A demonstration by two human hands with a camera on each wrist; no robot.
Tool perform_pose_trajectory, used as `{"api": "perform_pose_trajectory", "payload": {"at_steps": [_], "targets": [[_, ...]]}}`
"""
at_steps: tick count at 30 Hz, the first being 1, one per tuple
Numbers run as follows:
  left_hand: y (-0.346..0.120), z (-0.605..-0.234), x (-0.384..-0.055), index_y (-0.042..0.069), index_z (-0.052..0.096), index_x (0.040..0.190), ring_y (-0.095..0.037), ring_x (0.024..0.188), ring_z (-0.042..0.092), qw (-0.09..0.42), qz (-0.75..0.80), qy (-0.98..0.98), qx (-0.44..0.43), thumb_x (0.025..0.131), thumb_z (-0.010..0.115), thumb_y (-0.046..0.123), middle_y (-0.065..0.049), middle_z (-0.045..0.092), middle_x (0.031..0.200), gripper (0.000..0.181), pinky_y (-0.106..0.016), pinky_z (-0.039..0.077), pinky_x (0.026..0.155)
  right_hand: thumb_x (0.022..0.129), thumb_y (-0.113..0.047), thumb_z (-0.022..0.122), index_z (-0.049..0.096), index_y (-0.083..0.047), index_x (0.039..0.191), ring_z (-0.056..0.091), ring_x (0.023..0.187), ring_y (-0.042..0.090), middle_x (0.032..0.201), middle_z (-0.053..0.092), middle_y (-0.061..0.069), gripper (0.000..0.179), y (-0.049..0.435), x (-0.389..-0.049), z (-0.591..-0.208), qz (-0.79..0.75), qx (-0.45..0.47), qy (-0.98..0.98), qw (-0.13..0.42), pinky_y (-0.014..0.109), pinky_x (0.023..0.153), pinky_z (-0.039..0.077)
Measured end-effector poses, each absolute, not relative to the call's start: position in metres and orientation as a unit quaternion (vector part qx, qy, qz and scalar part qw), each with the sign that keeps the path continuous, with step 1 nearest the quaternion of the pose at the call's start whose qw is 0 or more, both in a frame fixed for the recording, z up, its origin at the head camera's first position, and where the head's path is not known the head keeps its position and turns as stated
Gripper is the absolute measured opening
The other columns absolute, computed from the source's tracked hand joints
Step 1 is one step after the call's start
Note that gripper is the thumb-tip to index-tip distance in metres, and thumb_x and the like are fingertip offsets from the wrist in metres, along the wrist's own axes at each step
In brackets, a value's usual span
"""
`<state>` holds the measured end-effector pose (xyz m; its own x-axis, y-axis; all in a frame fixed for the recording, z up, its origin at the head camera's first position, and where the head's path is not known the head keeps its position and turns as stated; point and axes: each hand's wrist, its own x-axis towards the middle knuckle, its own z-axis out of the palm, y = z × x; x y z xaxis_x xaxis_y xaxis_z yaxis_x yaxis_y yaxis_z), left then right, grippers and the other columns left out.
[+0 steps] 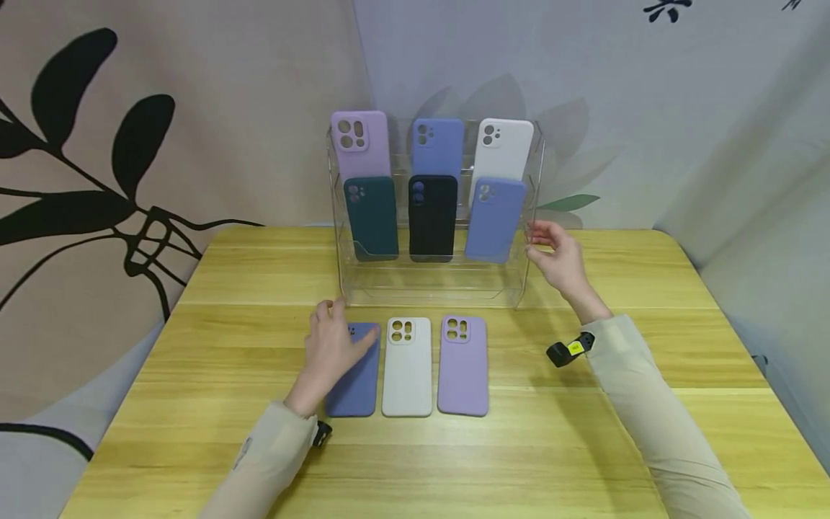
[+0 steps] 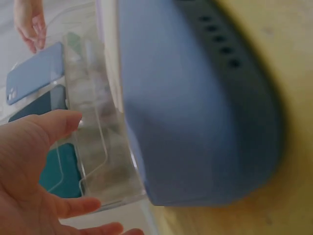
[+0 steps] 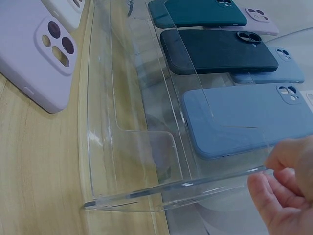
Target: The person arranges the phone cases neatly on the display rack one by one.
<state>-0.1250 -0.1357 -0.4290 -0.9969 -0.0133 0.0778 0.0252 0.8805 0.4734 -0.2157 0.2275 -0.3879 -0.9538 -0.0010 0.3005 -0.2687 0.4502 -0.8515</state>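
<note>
A clear acrylic display stand (image 1: 428,295) holds several phone cases in tiers. My right hand (image 1: 559,261) is at its right side, and the thumb and fingers pinch the side panel's edge in the right wrist view. Above the slate-blue phone case (image 1: 355,389) on the table, my left hand (image 1: 329,346) has its fingers spread. Its fingertips are by the stand's front left corner; whether they touch it I cannot tell. That hand (image 2: 29,161) grips nothing in the left wrist view. A white phone case (image 1: 407,378) and a lilac phone case (image 1: 463,375) lie alongside.
In the stand's lower row are a dark green case (image 1: 372,220), a black case (image 1: 432,220) and a blue case (image 1: 496,222). Behind them stand a lilac case (image 1: 360,155), another blue case (image 1: 438,148) and a white case (image 1: 502,151). The wooden table (image 1: 486,468) meets a patterned backdrop.
</note>
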Motion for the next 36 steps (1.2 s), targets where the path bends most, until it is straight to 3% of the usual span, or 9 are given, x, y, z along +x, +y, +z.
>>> {"api": "perform_pose_trajectory", "payload": {"at_steps": [9,21,36], "targets": [[-0.1351,-0.4379,-0.1211,-0.003,0.041,0.135,-0.047,0.099,0.052,-0.017,-0.207,-0.978,0.007,0.072,0.074,0.047,-0.032,0.045,0.12,0.087,-0.052,0.051,0.056,0.084,0.008,0.056,0.052,0.011,0.121,0.055,0.097,0.022,0.116,0.058,0.024,0.037,0.2271,-0.2161,-0.3879,0.517,0.076,-0.843,0.126,0.009,0.075,0.044],[-0.1303,-0.4372,-0.1229,0.001,0.045,0.135,-0.046,0.109,0.044,-0.082,-0.162,-0.983,-0.004,0.071,0.074,0.046,-0.031,0.039,0.128,0.084,-0.052,0.051,0.062,0.084,0.009,0.056,0.052,0.011,0.121,0.055,0.097,0.022,0.116,0.058,0.024,0.037,0.2281,-0.2168,-0.3891,0.519,0.08,-0.842,0.128,0.013,0.077,0.045],[-0.1298,-0.4349,-0.1274,-0.004,0.048,0.13,-0.047,0.103,0.046,-0.081,-0.168,-0.982,-0.008,0.067,0.077,0.043,-0.032,0.041,0.124,0.085,-0.051,0.051,0.059,0.084,0.009,0.055,0.052,0.012,0.121,0.055,0.098,0.028,0.116,0.057,0.026,0.036,0.2282,-0.2168,-0.388,0.521,0.085,-0.839,0.129,0.014,0.078,0.045]]}}
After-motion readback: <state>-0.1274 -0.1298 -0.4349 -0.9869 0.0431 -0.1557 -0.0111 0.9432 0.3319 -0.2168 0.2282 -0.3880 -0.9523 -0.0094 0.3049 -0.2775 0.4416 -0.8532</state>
